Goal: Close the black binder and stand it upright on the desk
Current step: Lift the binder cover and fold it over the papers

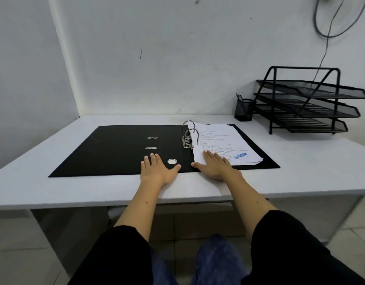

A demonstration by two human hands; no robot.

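Note:
The black binder lies wide open and flat on the white desk. Its metal rings stand up near the middle, with a stack of white paper threaded on them over the right cover. My left hand rests flat on the left cover near the front edge, beside the round metal spine hole. My right hand lies flat on the front corner of the paper stack. Both hands have fingers spread and hold nothing.
A black mesh pen cup and a three-tier black wire letter tray stand at the back right of the desk. White walls close the desk off behind and on the left. A cable hangs on the wall above the tray.

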